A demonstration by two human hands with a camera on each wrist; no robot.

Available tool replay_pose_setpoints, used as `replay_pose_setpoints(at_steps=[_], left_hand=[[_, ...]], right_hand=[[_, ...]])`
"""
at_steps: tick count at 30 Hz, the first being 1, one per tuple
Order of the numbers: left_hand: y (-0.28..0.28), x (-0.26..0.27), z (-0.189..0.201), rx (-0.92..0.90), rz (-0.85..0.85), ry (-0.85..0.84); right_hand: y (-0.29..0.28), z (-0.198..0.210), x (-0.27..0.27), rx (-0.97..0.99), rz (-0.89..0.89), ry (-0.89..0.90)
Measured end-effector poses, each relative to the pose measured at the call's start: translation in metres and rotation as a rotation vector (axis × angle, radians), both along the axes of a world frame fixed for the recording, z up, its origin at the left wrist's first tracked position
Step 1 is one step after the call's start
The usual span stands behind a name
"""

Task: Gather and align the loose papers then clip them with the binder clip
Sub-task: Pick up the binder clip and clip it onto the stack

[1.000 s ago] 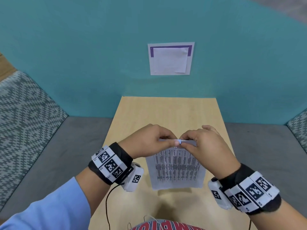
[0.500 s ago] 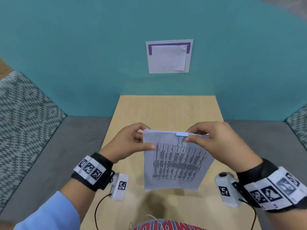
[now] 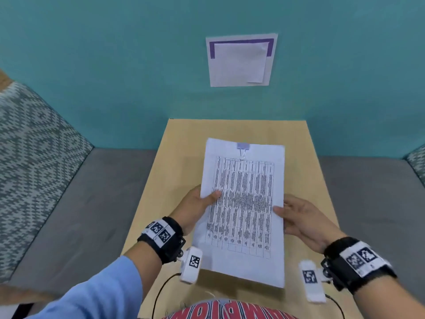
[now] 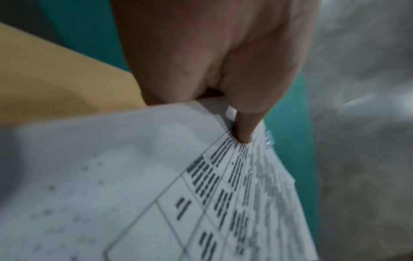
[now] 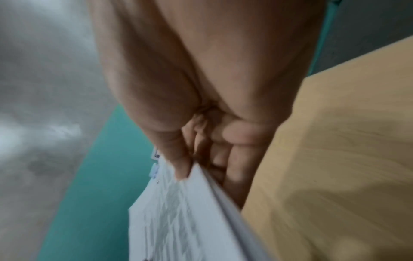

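Observation:
A stack of printed papers (image 3: 243, 203) with a table of text is held above the wooden table (image 3: 305, 157), long edges toward each hand. A pale binder clip (image 3: 243, 147) sits on the middle of its far edge. My left hand (image 3: 200, 203) pinches the left edge, thumb on top and fingers beneath; the left wrist view shows the thumb (image 4: 244, 127) pressing the papers (image 4: 156, 185). My right hand (image 3: 296, 215) pinches the right edge the same way, and the right wrist view shows its thumb on the papers (image 5: 178, 211) and fingers (image 5: 236, 169) under them.
A teal wall (image 3: 115, 65) stands behind the table with a white and purple sheet (image 3: 240, 61) stuck on it. Grey bench seats (image 3: 92, 203) flank the narrow table, with patterned cushions (image 3: 34, 157) at the left and far right.
Both hands left the clip at the top edge and slid down to the side edges. The stack now lies flatter and further out, with the clip on it.

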State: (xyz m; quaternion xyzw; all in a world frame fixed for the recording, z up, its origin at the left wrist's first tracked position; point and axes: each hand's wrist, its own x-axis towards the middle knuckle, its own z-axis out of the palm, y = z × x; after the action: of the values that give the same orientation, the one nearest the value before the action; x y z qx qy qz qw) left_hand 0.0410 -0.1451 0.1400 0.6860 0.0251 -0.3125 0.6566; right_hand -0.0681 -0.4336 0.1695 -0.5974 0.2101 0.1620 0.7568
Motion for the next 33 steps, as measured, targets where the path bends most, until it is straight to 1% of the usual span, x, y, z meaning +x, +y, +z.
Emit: replay_pose_setpoints(at_steps=[2, 4, 5, 7, 11, 14, 17, 20, 23, 25, 29, 33], left_hand=[[0.004, 0.005, -0.017, 0.022, 0.032, 0.129], [0.008, 0.002, -0.033, 0.106, -0.022, 0.247], [0.011, 0.000, -0.043, 0.150, -0.057, 0.266], [0.015, -0.002, -0.061, 0.195, -0.062, 0.267], [0.016, 0.009, -0.097, 0.234, 0.048, 0.235], [0.015, 0.024, -0.125, 0.313, 0.085, 0.218], [0.011, 0.040, -0.149, 0.391, 0.083, 0.214], [0.011, 0.050, -0.173, 0.465, 0.049, 0.200], [0.020, 0.057, -0.206, 0.491, 0.006, 0.196], [0.021, 0.060, -0.205, 0.523, -0.016, 0.172], [0.019, 0.064, -0.185, 0.616, -0.066, 0.101], [0.020, 0.060, -0.176, 0.673, -0.053, 0.057]], right_hand=[[0.007, -0.031, 0.005, -0.089, -0.119, 0.027], [0.011, -0.061, 0.012, -0.169, -0.217, 0.065], [0.012, -0.075, 0.017, -0.198, -0.239, 0.083], [0.014, -0.100, 0.025, -0.227, -0.233, 0.120], [0.018, -0.138, 0.040, -0.274, -0.162, 0.163], [0.023, -0.159, 0.051, -0.367, -0.131, 0.169], [0.024, -0.175, 0.065, -0.484, -0.129, 0.181], [0.025, -0.182, 0.080, -0.593, -0.095, 0.192], [0.026, -0.188, 0.089, -0.676, -0.058, 0.210], [0.025, -0.191, 0.093, -0.703, -0.046, 0.225], [0.025, -0.198, 0.095, -0.738, 0.002, 0.241], [0.021, -0.192, 0.094, -0.785, 0.070, 0.226]])
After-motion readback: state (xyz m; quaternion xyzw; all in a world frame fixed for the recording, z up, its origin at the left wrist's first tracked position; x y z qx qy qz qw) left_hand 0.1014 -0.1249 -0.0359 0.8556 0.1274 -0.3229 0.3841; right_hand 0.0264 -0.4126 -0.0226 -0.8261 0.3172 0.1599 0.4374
